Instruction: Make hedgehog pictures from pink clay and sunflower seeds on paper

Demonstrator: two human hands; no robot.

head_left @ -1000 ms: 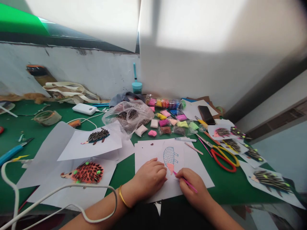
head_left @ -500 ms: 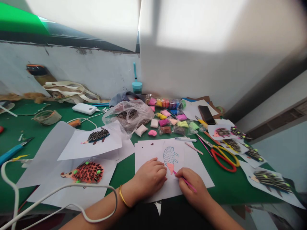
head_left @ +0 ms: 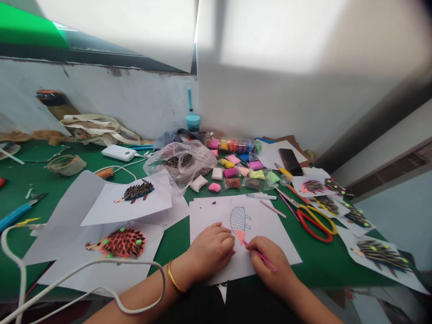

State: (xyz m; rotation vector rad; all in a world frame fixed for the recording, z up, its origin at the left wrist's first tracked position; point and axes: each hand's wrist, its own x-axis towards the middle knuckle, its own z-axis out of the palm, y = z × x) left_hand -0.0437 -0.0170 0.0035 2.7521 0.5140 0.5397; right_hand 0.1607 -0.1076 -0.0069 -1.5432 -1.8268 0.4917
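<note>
A white sheet of paper [head_left: 280, 247] lies before me with a hedgehog outline [head_left: 238, 219] drawn in blue marker. Its pointed head is covered with peach-pink clay [head_left: 240, 236]. My right hand [head_left: 272, 261] pinches a thin pink clay tool [head_left: 267, 262], whose tip touches the edge of that clay. Flat on the sheet, just left of the drawing, rests my left hand [head_left: 211, 247], its fingers loosely bent and holding nothing I can see. Small dark clay bits [head_left: 213, 202] lie on the paper's upper left.
Bagged coloured clay [head_left: 231, 172] and a plastic bag of seeds [head_left: 182, 162] sit beyond the paper. Scissors [head_left: 315, 220], a marker [head_left: 261, 196] and a wooden stick [head_left: 272, 209] are close by. Finished hedgehog pictures [head_left: 124, 243] flank both sides. A white cable [head_left: 118, 263] crosses my left forearm.
The pink tool's tip and my right hand have shifted very slightly along the clay edge. My left hand and everything else stay in place.
</note>
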